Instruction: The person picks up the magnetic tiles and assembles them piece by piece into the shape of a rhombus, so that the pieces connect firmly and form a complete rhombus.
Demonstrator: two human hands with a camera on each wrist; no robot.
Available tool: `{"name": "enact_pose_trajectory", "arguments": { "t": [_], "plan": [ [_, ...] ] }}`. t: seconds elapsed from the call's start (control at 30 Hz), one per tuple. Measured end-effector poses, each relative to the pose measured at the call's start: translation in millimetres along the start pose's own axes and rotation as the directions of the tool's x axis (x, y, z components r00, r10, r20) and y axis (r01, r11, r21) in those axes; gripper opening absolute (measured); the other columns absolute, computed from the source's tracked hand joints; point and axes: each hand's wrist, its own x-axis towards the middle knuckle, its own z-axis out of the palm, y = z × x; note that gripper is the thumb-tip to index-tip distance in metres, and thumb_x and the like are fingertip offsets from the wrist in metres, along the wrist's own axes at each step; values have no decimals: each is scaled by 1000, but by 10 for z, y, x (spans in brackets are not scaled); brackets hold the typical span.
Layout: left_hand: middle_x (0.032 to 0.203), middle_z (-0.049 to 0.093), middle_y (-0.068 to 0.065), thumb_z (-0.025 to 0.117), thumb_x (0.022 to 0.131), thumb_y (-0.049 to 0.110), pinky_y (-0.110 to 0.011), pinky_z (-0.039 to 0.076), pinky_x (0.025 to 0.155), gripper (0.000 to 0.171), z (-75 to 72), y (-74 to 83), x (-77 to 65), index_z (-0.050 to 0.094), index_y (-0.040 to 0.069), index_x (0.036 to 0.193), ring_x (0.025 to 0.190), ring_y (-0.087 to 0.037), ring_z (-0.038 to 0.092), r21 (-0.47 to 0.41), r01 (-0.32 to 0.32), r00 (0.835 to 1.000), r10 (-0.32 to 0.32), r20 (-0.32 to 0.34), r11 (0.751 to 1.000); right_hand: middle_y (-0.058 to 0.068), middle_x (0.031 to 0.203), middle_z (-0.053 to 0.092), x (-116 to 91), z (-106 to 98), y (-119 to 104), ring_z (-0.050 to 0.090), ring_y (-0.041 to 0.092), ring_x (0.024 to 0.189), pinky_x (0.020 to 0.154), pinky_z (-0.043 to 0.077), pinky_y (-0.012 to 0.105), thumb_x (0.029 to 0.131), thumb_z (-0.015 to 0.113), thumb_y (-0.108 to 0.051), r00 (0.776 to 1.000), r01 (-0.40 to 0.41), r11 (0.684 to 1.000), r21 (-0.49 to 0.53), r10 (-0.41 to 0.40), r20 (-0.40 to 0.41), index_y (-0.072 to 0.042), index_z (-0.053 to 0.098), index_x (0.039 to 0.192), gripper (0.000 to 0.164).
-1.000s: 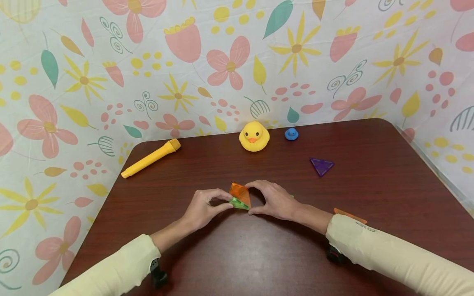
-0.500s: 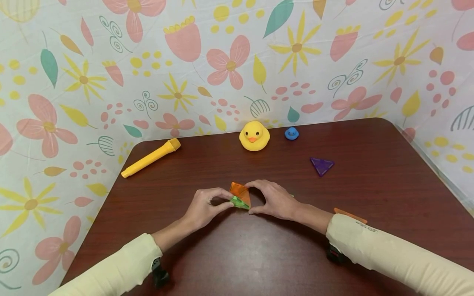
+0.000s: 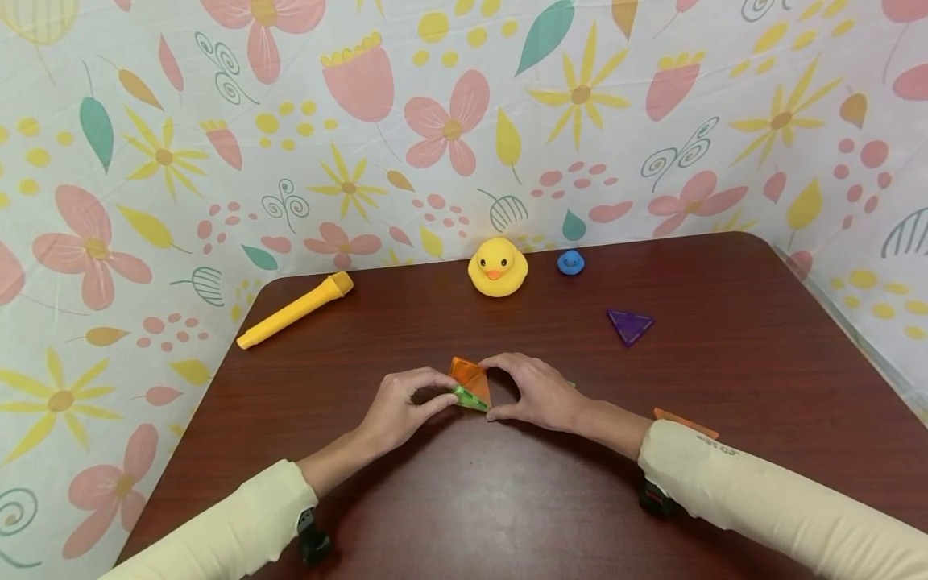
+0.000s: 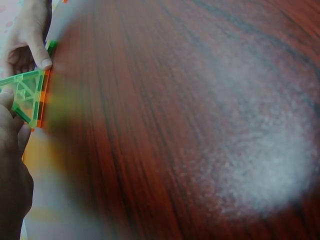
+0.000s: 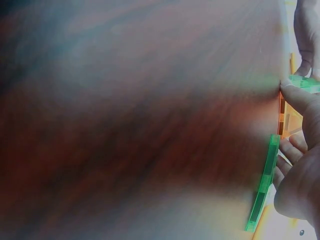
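Observation:
Near the middle of the table, my left hand (image 3: 400, 405) pinches a translucent green triangular magnetic tile (image 3: 471, 399) between thumb and fingers. That tile stands raised at the near edge of an orange magnetic tile (image 3: 467, 374), as the left wrist view also shows. My right hand (image 3: 540, 393) grips the orange tile, thumb at its near corner and forefinger at its far side. A second green tile (image 5: 263, 185) lies flat by the right hand's lower fingers in the right wrist view; in the head view the hand hides most of it.
A purple triangular tile (image 3: 630, 327) lies to the right. Another orange tile (image 3: 685, 423) is partly covered by the right sleeve. At the back sit a yellow rubber duck (image 3: 498, 267) and a small blue duck (image 3: 570, 262). A yellow toy microphone (image 3: 295, 310) lies back left.
The left fingers and the green tile shift very slightly; both hands otherwise keep their places, and the other things stay put.

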Motion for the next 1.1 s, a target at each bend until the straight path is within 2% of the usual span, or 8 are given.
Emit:
{"name": "enact_pose_trajectory", "arguments": {
  "t": [0.17, 0.4, 0.6, 0.77, 1.1],
  "plan": [
    [107, 75, 10, 82, 95, 17, -28, 61, 83, 16, -4, 7, -5, 79, 20, 111, 98, -6, 72, -4, -2, 1000, 2, -17, 1000, 11, 138, 67, 4, -1, 0, 62, 29, 131, 108, 51, 50, 82, 96, -29, 1000, 0, 1000, -3, 0, -3, -5, 62, 142, 73],
    [110, 70, 4, 86, 90, 12, -29, 62, 82, 15, 21, 15, 2, 81, 16, 104, 94, -10, 73, -3, -50, 995, 49, -82, 999, 11, 138, 67, 4, 7, 2, 62, 29, 131, 108, 50, 50, 82, 96, -29, 1000, -6, 1000, -7, 6, -2, -5, 62, 142, 73],
    [121, 66, -3, 87, 89, 12, -33, 62, 80, 13, 26, 31, 9, 82, 17, 101, 91, -13, 73, 29, -30, 995, 33, -99, 999, 11, 139, 67, 1, 5, 0, 62, 30, 131, 108, 50, 51, 82, 96, -29, 1000, -10, 1000, -4, 10, 1, -5, 62, 142, 73],
    [120, 67, 0, 87, 90, 11, -35, 63, 79, 11, 18, 40, 30, 81, 16, 99, 92, -12, 73, 35, -26, 994, 29, -103, 999, 11, 139, 67, 6, 1, 0, 62, 30, 131, 108, 50, 51, 82, 96, -29, 1000, -4, 1000, -4, 4, -2, -4, 62, 142, 73],
    [113, 70, 3, 87, 90, 12, -27, 61, 80, 10, 26, 27, 58, 80, 13, 98, 90, -7, 73, 20, -24, 994, 26, -106, 1000, 11, 139, 67, 9, -2, -10, 62, 30, 131, 107, 51, 51, 82, 96, -30, 1000, -2, 1000, -15, 2, -4, -5, 62, 141, 72]
  ]
}}
